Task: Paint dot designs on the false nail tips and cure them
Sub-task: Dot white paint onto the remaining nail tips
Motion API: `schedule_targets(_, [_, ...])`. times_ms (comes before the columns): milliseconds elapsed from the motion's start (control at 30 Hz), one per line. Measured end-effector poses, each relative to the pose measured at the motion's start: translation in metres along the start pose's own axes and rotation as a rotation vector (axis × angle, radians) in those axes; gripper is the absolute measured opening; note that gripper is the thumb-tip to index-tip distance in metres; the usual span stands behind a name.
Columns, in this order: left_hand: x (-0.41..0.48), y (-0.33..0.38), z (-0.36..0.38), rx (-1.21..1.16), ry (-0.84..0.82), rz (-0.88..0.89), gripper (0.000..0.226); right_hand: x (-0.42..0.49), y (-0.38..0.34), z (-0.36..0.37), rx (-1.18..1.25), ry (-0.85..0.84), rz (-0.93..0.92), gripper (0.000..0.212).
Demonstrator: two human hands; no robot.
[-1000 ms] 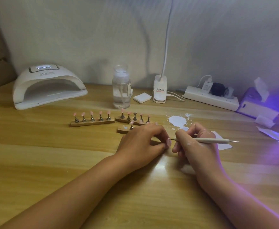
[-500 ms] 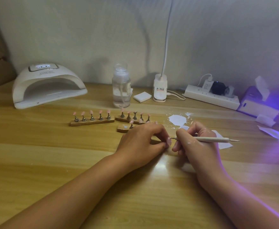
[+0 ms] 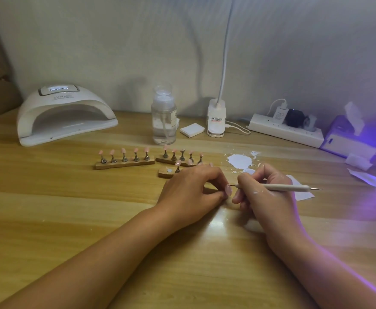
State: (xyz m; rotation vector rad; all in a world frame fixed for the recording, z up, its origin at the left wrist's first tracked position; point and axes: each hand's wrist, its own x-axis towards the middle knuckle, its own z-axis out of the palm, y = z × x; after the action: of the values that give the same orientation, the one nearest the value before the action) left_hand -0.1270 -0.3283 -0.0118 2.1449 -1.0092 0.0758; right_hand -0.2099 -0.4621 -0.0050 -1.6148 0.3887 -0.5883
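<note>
Right hand (image 3: 266,198) pinches dotting tool (image 3: 285,187); pump bottle (image 3: 163,123) holds clear liquid

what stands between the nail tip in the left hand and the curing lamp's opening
The left hand pinches the nail tip. Toward the curing lamp lie the small wooden stand and the long stand of tips; both sit low, so lifting over them likely clears.

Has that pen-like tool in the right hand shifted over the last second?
No. The dotting tool in the right hand lies as before just below the white paint puddle, its point at the false nail tip pinched by the left hand.
</note>
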Motion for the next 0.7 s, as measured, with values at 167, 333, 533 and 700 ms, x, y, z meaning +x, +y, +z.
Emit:
schedule_targets(167, [0.0002, 0.0001, -0.0001, 0.000, 0.004, 0.010, 0.015, -0.0003, 0.0000, -0.0006, -0.006, 0.000, 0.002, 0.023])
schedule_targets(333, [0.0004, -0.0012, 0.0007, -0.003, 0.005, 0.006, 0.011, -0.0001, 0.0005, -0.0002, 0.000, 0.002, 0.005, 0.021])
schedule_targets(533, [0.0008, -0.0012, 0.0010, 0.008, 0.004, 0.013, 0.013, -0.0002, 0.0008, -0.0002, 0.006, 0.007, -0.001, 0.022])
schedule_targets(700, [0.0010, -0.0020, 0.0010, 0.005, 0.005, 0.023, 0.012, -0.0001, 0.0003, 0.0004, 0.004, 0.011, -0.001, 0.021])
